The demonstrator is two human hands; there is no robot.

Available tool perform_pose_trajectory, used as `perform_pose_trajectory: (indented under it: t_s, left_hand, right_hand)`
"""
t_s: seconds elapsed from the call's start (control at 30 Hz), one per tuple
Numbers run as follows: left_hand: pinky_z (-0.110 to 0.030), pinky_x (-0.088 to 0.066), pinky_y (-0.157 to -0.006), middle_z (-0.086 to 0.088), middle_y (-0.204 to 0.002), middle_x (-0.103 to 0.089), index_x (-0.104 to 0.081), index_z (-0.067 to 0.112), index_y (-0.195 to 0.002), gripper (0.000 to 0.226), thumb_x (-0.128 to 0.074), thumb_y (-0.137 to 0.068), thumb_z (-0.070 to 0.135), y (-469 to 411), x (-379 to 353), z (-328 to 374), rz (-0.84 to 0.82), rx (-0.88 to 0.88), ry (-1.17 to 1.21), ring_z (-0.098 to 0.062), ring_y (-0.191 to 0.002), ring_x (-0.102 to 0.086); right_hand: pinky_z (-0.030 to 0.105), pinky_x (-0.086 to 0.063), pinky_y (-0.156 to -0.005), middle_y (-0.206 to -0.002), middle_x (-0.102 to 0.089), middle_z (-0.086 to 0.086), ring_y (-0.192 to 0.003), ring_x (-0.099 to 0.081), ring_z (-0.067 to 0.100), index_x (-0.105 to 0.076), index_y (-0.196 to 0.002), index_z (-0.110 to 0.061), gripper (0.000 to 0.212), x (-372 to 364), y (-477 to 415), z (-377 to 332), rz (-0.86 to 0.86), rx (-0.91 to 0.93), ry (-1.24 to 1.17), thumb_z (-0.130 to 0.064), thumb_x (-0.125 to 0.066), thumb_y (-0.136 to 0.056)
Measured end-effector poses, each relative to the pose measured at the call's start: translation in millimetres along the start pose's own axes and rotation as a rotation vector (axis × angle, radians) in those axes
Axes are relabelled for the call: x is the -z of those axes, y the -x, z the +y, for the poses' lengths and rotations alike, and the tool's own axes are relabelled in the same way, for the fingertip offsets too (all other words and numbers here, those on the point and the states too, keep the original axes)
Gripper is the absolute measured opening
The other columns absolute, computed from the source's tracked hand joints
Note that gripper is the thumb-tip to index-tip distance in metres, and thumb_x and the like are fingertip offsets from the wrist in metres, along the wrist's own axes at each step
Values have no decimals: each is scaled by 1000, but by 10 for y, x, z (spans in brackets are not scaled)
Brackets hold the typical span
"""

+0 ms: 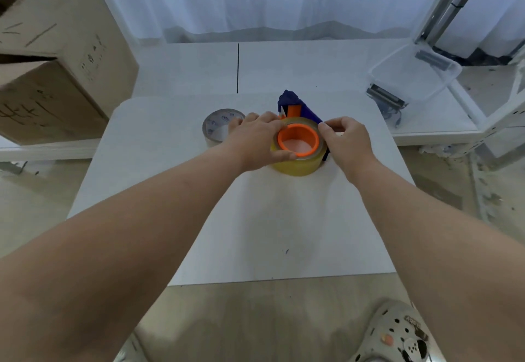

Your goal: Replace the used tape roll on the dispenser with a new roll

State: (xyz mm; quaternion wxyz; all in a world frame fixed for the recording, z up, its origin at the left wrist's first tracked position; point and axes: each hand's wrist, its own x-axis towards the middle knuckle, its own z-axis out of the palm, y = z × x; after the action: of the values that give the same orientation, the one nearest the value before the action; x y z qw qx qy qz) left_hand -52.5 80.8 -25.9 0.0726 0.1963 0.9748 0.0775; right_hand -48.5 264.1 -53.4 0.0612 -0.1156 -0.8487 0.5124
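Two bare hands are seen at the middle of the frame, both laid on a yellowish roll of clear tape that sits on the orange hub of a blue tape dispenser. The dispenser lies on its side on the white worktop, its blue body reaching up the frame from the roll. The left hand is wrapped around the left edge of the roll, thumb low and fingers over the top rim. The right hand is pinched at the roll's upper right edge, where thumb and forefinger meet; whether a tape end is gripped there cannot be told. A second tape roll, with a printed whitish face, lies flat just left of the left hand, partly hidden by it. A cardboard box is seen at the upper left and a clear plastic container at the upper right.
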Motion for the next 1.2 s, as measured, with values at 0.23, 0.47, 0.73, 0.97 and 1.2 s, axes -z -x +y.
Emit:
perform_pose_trajectory:
  t_s: [0.23,0.47,0.73,0.97,1.2]
  left_hand:
    - [-47,-24,-102,6,-144,-38,-39,35,-137,69,-53,-78,68,-37,42,1,-29,4,14,-25,-130,-38]
    - [-47,-25,-101,5,-143,-38,-39,34,-137,69,-55,-78,66,-31,45,12,-35,13,48,-25,-130,-37]
    - [-48,-29,-98,3,-142,-35,-40,32,-134,76,-63,-71,66,-137,38,-34,-71,27,112,-26,-128,-37]
    - [-44,-27,-100,5,-137,-46,-50,29,-129,69,-60,-72,67,-60,-13,-54,51,-10,81,-23,-124,-41]
    - [-45,-27,-101,0,-131,-54,-54,25,-125,59,-53,-81,63,30,48,22,60,-18,-41,-24,-125,-40]
  right_hand:
    - [26,-48,-78,-95,-61,2,-88,-57,16,-62,-104,-9,22,-1,-87,-101,-36,-110,-72,-24,-60,-88]
    - [35,-39,-67,-78,-47,12,-73,-43,24,-56,-78,1,15,10,-161,-140,-109,-228,-87,-13,-51,-81]
    - [44,-51,-82,-86,-57,10,-82,-53,23,-61,-92,-3,33,-67,-210,-120,-162,-209,18,-32,-46,-95]
    - [36,-49,-70,-68,-55,2,-73,-54,22,-58,-71,-12,19,-35,-207,-87,14,-159,0,-20,-52,-87]
    - [37,-52,-74,-80,-63,6,-77,-58,21,-66,-88,-6,18,62,-64,-131,30,-49,83,-16,-51,-88]
